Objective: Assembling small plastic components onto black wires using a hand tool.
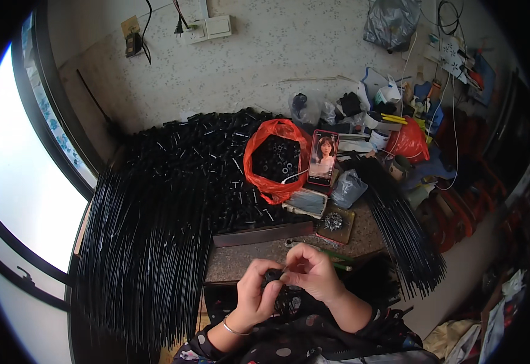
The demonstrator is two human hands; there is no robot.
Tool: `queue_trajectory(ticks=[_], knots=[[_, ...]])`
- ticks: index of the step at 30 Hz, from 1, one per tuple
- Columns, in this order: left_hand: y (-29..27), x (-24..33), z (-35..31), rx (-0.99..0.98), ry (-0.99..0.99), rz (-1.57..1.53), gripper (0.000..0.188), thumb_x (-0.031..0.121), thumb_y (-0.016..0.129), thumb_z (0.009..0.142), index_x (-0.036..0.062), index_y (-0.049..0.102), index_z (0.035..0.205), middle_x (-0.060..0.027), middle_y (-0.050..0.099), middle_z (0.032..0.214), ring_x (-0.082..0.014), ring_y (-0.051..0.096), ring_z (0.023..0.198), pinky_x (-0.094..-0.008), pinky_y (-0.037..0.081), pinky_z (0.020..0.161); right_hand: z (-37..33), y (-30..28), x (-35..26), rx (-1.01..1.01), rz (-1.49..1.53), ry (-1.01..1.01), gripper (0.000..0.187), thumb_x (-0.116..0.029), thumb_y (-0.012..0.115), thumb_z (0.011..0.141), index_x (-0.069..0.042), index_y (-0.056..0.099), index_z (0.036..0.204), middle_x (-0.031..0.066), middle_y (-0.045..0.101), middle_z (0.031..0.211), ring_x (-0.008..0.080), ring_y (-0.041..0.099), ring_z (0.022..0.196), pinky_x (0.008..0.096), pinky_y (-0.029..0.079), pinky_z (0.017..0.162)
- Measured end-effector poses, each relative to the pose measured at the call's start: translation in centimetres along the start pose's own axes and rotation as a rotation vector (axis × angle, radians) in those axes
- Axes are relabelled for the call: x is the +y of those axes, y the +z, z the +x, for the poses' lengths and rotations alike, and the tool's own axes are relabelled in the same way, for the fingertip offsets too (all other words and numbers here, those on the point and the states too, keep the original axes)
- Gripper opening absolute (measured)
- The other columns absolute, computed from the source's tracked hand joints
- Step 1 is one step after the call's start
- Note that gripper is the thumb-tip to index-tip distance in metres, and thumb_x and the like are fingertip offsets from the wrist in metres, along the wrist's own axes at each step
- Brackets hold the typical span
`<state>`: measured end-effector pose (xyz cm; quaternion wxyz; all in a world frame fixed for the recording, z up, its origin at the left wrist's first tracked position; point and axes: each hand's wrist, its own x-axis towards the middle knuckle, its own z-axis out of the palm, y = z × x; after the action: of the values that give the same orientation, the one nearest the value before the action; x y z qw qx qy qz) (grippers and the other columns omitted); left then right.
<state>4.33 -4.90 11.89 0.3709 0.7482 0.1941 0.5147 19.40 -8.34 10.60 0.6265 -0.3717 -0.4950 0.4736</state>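
Near the front edge of the desk (231, 258), the left hand (256, 291) held a small black part (273, 275) in closed fingers (270, 296); the right hand (311, 274) pinched narrowly beside it, its grip hidden. Black rods (140, 261) overhung that edge at left, inner ends lost in a dark heap (180, 148).

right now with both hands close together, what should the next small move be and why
Probably steady the small black part with the left hand and press gently at its edge with the right hand: the left fingers hold it and the right fingertips sit beside it, though whether they pinch anything is unclear.
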Motion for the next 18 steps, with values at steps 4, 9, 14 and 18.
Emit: queue_trajectory(ticks=[4, 9, 14, 18], knots=[[0.0, -0.4, -1.8, -0.399, -0.187, -0.599, 0.043, 0.036, 0.044, 0.092, -0.0002, 0.032, 0.111, -0.0069, 0.050, 0.068, -0.0121, 0.049, 0.057, -0.0273, 0.044, 0.055, 0.5, -0.4, -0.2, -0.183, 0.078, 0.221, 0.069, -0.024, 0.086, 0.057, -0.010, 0.044, 0.109, -0.0032, 0.041, 0.094, 0.0014, 0.042, 0.072, 0.0151, 0.037, 0.060], [-0.1, 0.7, -1.6, -0.338, -0.518, -0.725, 0.083, 0.078, 0.026, 0.075, 0.0010, 0.048, 0.097, -0.0065, 0.051, 0.066, -0.0093, 0.045, 0.050, -0.0192, 0.032, 0.044, -0.2, 0.4, -2.8, -0.198, -0.147, 0.157, 0.073, -0.027, 0.086, 0.057, -0.006, 0.043, 0.113, 0.0008, 0.042, 0.099, 0.0052, 0.046, 0.076, 0.0196, 0.041, 0.067], [-1.3, -1.8, -1.3, -0.304, -0.490, -0.887, 0.062, 0.059, 0.046, 0.084, -0.0019, 0.053, 0.095, -0.0075, 0.056, 0.079, -0.0092, 0.050, 0.064, -0.0197, 0.038, 0.055, -0.2, 1.8, -5.1, 0.045, -0.792, -0.474, 0.062, -0.029, 0.083, 0.058, -0.006, 0.053, 0.107, 0.0048, 0.048, 0.097, 0.0153, 0.050, 0.078, 0.0286, 0.043, 0.067], [-1.5, -1.9, -1.3, -0.147, -0.378, -0.940, 0.050, 0.047, 0.055, 0.085, -0.0025, 0.056, 0.091, -0.0087, 0.058, 0.083, -0.0116, 0.053, 0.075, -0.0232, 0.042, 0.065, -0.4, 2.7, -6.2, 0.070, -1.171, -0.846, 0.040, -0.028, 0.081, 0.058, -0.008, 0.063, 0.088, 0.0032, 0.053, 0.089, 0.0206, 0.050, 0.078, 0.0317, 0.040, 0.068]])
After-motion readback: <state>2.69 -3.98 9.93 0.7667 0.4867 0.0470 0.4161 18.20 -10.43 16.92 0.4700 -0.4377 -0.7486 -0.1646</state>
